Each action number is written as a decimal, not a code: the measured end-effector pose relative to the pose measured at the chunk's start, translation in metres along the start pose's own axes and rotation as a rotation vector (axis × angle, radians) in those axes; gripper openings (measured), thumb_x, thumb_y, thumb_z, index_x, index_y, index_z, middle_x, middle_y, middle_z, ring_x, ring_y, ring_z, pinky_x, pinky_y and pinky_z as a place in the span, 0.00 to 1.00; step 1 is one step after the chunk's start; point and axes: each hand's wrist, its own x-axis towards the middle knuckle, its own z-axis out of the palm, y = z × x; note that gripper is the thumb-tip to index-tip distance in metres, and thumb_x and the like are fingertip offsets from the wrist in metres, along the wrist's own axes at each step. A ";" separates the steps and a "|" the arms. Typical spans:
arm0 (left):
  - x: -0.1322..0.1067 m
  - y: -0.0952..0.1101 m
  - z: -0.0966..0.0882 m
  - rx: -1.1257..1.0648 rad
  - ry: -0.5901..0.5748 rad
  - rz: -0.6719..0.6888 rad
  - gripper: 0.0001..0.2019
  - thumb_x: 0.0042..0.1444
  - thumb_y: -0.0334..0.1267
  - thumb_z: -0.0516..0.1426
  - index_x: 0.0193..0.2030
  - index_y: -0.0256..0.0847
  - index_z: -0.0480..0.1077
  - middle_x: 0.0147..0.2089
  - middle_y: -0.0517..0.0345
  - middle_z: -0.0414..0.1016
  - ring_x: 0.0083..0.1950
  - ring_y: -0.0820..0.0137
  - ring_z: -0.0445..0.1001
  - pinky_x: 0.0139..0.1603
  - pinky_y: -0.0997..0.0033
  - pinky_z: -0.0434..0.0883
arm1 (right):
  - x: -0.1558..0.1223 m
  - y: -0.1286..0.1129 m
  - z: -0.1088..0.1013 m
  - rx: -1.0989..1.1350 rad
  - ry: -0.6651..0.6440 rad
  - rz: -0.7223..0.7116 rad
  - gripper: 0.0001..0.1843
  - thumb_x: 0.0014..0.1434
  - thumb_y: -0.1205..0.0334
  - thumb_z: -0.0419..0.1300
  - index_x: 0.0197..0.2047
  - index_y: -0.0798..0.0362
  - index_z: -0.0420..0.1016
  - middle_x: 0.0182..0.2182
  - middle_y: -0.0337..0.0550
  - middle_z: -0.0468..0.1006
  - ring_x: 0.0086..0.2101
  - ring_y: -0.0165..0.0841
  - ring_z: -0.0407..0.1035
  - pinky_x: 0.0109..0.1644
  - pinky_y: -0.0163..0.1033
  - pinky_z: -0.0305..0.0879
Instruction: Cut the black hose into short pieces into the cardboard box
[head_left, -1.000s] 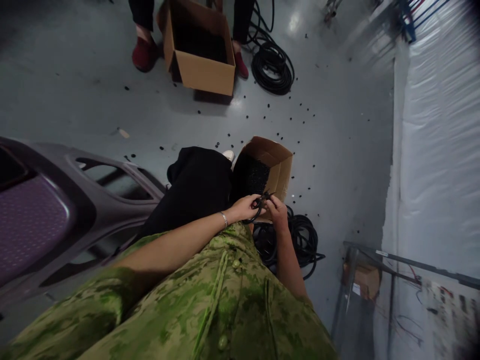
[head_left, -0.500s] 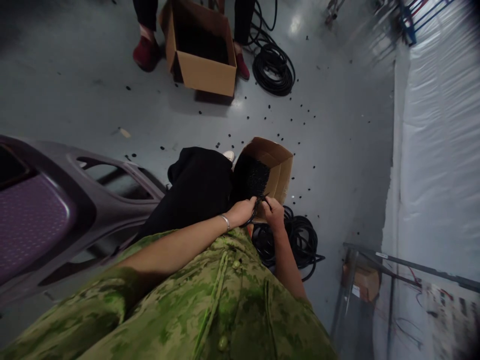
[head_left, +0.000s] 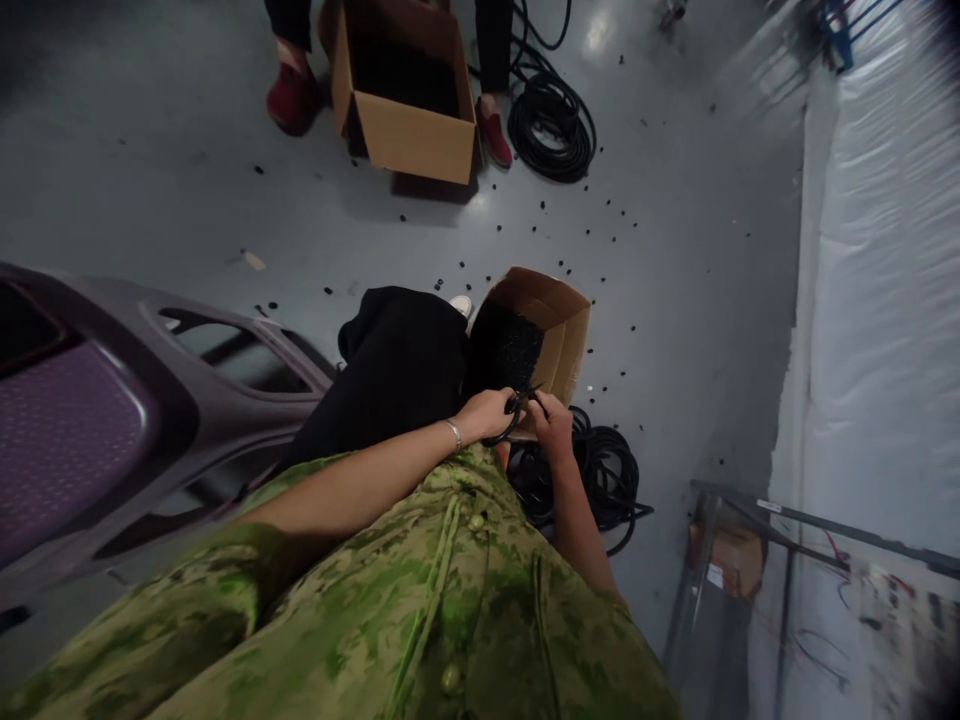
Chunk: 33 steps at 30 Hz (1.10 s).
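Hose loop [head_left: 507, 434], black, frame ctr, runs lower left to upper right; L hand [head_left: 486, 412] nearer, gripping it; R hand [head_left: 553, 422] beside, pinching dark piece [head_left: 538, 402], ID unclear.

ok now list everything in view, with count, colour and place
near box: one, brown, just beyond the hands, black contents
far box: one, brown, between a co-worker's feet
corner box: one, brown, lower right
black coils: two, black, beside the far box and near box
small bits: many, black, scattered on the floor
floor: one, grey, throughout
red shoes: two, red, either side of the far box
chair: one, purple and grey, left
sheeting: whitish, right, count unclear
held item: black, between the hands, count unclear
left hand: one, bare
right hand: one, bare
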 end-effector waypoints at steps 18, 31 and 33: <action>0.000 0.007 -0.001 0.229 -0.103 0.039 0.12 0.62 0.29 0.51 0.48 0.30 0.71 0.40 0.38 0.81 0.43 0.57 0.81 0.42 0.65 0.71 | 0.006 -0.003 -0.001 -0.049 0.029 -0.029 0.18 0.67 0.56 0.52 0.49 0.52 0.80 0.43 0.50 0.82 0.44 0.39 0.75 0.51 0.42 0.70; 0.002 0.003 0.003 0.158 -0.105 0.060 0.11 0.64 0.33 0.50 0.48 0.32 0.70 0.42 0.41 0.81 0.41 0.60 0.81 0.41 0.67 0.71 | 0.008 -0.001 -0.007 -0.156 -0.059 -0.064 0.17 0.67 0.58 0.53 0.50 0.53 0.80 0.42 0.51 0.82 0.44 0.39 0.75 0.49 0.40 0.70; 0.002 0.004 0.002 0.169 -0.089 0.067 0.11 0.63 0.32 0.51 0.46 0.31 0.71 0.42 0.39 0.80 0.42 0.59 0.81 0.41 0.67 0.71 | 0.011 -0.001 -0.006 -0.153 -0.035 -0.067 0.17 0.67 0.58 0.53 0.50 0.54 0.80 0.42 0.51 0.82 0.44 0.39 0.75 0.49 0.41 0.70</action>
